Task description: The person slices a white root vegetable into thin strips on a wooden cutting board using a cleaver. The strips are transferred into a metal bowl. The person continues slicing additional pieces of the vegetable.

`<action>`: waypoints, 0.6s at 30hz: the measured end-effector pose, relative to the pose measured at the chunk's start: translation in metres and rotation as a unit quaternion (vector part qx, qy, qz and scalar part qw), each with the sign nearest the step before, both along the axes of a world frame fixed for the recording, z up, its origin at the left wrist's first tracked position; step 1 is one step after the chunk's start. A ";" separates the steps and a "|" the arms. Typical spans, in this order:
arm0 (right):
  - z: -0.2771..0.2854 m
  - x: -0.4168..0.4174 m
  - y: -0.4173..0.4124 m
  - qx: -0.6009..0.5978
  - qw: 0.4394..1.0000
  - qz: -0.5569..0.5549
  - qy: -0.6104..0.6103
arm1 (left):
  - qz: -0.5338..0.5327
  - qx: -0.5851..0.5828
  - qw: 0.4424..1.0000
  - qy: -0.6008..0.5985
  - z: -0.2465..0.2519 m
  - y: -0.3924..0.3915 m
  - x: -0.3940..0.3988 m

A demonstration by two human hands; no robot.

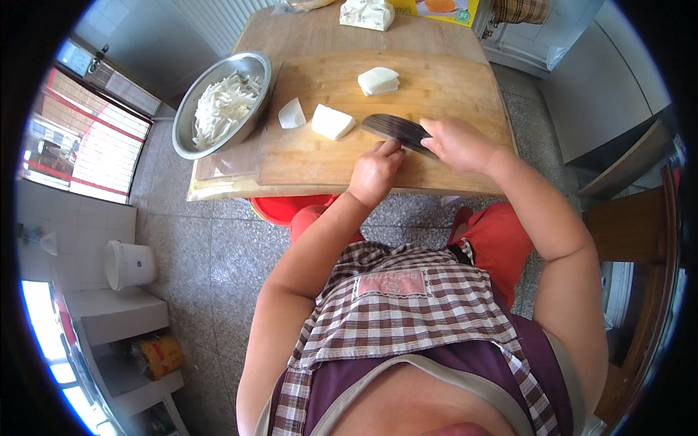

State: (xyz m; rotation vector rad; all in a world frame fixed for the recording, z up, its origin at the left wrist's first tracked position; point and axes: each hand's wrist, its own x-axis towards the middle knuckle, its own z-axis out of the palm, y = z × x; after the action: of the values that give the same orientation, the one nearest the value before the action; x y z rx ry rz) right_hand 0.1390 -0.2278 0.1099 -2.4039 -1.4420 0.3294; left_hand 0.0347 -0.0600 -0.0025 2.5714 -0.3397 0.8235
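My right hand (461, 144) grips a kitchen knife (393, 128), its dark, broad blade pointing left over the wooden cutting board (447, 87). Close against the near side of the blade, my left hand (376, 170) rests with bent fingers on the board. A pale bit shows by its fingertips, but what lies under them is mostly hidden. Left of the blade tip sits a white peeled vegetable chunk (332, 122), with a thin white slice (292, 114) beside it. Farther back lies a stack of white slices (378, 81).
A steel bowl (252, 124) holding white vegetable shreds (223, 111) stands at the board's left. Behind the board are a white patterned package (367, 14) and a yellow box (450, 11). A red basin (283, 210) is below the table's near edge.
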 end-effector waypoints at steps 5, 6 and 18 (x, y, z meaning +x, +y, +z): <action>-0.003 0.010 0.009 -0.017 1.000 0.014 0.011 | -0.012 -0.010 1.000 -0.008 0.005 -0.003 0.001; -0.007 0.012 0.013 -0.007 1.000 0.010 0.008 | -0.013 -0.009 1.000 0.000 0.009 -0.003 0.003; -0.003 -0.002 0.002 0.027 0.999 -0.020 0.007 | -0.007 -0.016 1.000 -0.016 -0.001 -0.001 -0.001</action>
State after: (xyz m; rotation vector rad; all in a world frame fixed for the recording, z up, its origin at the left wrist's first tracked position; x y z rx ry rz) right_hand 0.1366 -0.2260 0.1066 -2.3797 -1.3779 0.2932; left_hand 0.0336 -0.0606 -0.0031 2.5262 -0.3499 0.8589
